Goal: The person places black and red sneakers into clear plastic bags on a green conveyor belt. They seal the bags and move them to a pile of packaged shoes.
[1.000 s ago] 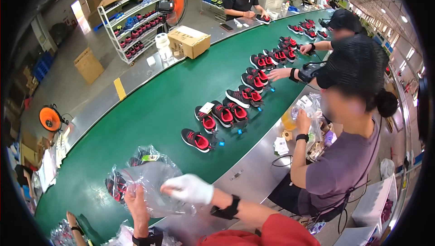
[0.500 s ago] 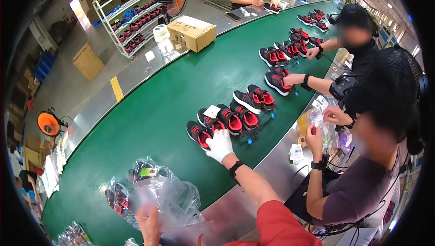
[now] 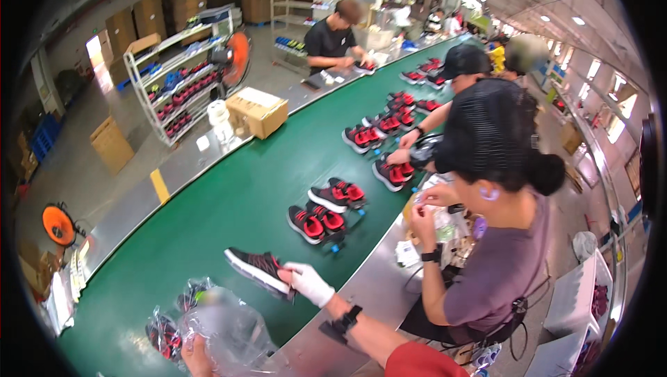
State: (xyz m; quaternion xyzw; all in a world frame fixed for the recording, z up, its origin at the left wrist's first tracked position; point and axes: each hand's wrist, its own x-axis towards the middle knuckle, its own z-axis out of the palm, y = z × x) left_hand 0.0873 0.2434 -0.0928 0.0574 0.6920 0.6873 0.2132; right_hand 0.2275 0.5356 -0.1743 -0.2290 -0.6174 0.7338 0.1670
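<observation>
My right hand, in a white glove, grips a black-and-red sneaker with a white sole at its heel end. Its toe points left, held over the green belt. My left hand is at the lower left with its fingers closed on a clear plastic bag; part of the bag is blurred. Just beyond lie black-and-red shoes in clear wrapping. Further along the belt are two groups of sneakers, the nearer pair beside a second pair.
The green conveyor belt curves away to the upper right. Co-workers sit along its right side, the closest in a purple shirt. A cardboard box rests on the far metal edge. An orange fan stands beyond.
My right hand has taken hold of a sneaker from the row and brought it left and nearer. My left hand stays at the bag. The view has tilted up and turned right.
</observation>
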